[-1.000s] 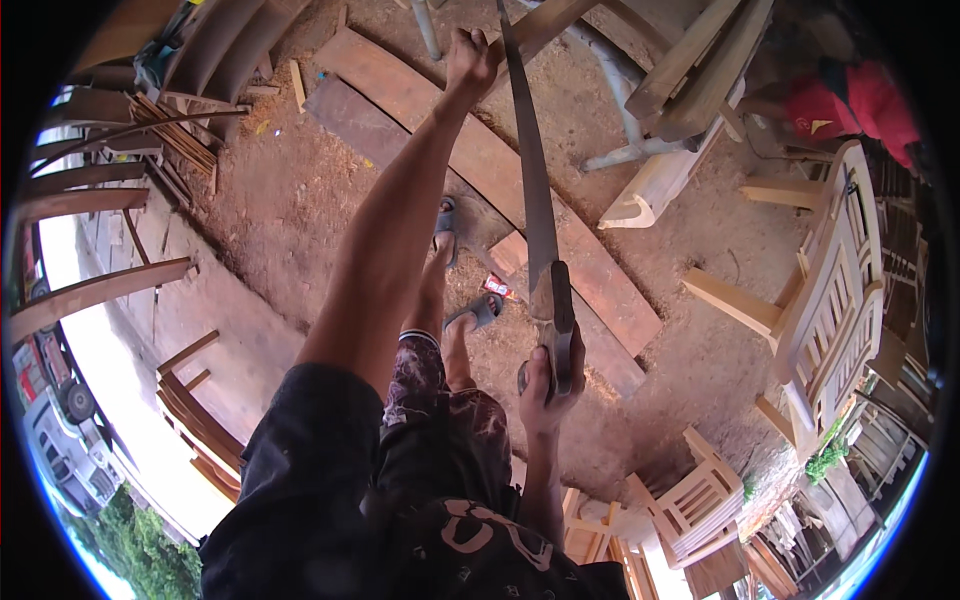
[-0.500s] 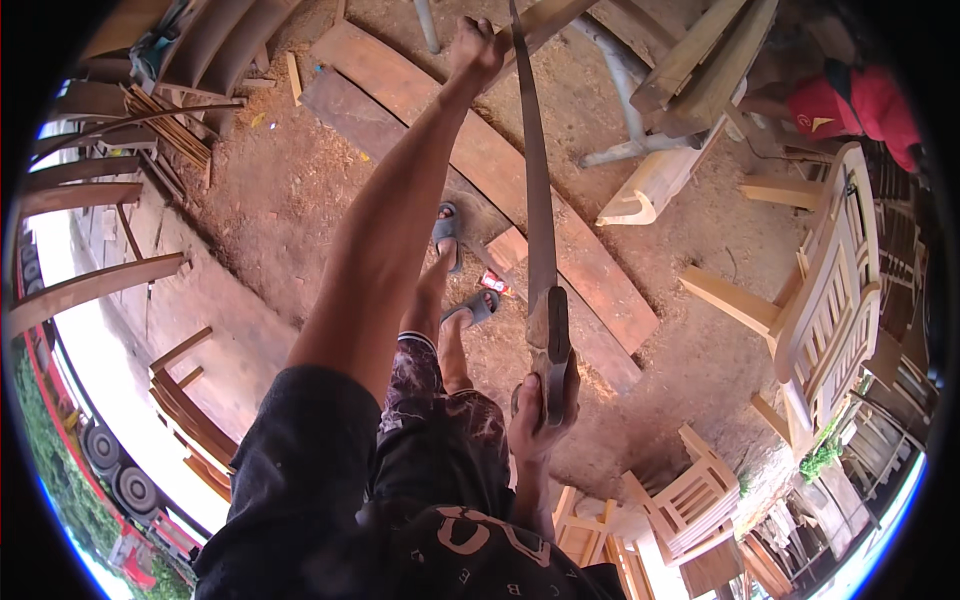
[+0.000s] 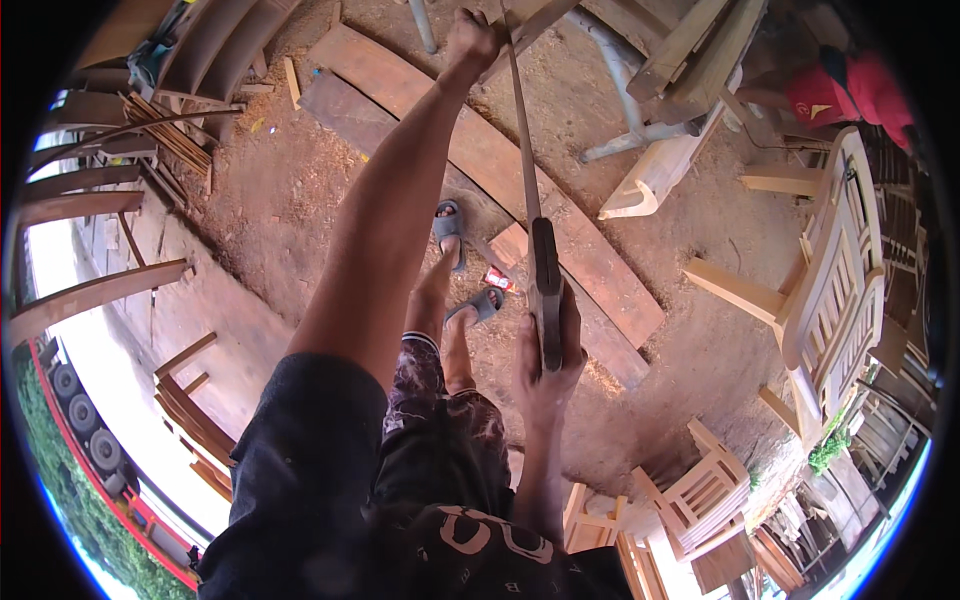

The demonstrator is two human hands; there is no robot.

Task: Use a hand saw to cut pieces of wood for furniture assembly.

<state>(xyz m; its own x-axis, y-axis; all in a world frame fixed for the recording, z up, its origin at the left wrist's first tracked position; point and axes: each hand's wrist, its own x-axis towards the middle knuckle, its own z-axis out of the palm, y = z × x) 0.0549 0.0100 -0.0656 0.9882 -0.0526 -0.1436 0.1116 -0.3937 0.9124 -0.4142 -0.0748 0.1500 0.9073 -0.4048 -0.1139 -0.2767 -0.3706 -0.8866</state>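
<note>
My left hand (image 3: 472,40) grips a brown wooden board (image 3: 540,18) at the top of the view, with my forearm stretched up to it. My right hand (image 3: 550,340) is closed round the dark handle of a long handsaw (image 3: 545,255), below the middle. The narrow blade runs upward to the board, crossing it just right of my left fingers; whether its teeth are in the wood I cannot tell. My two sandalled feet show beneath, beside long planks (image 3: 610,290) lying on the dusty ground.
A pale slatted bench (image 3: 825,280) stands at the right, stacked chairs (image 3: 705,495) at bottom right. Metal legs (image 3: 630,100) and timber are at top right, near a person in red (image 3: 850,100). Curved wood pieces (image 3: 100,205) line the left. A red truck (image 3: 90,430) is beyond.
My right hand and the saw have moved upward, toward the board, and the blade looks narrower, more edge-on. My left hand has risen slightly. The vehicles seen at far left have shifted.
</note>
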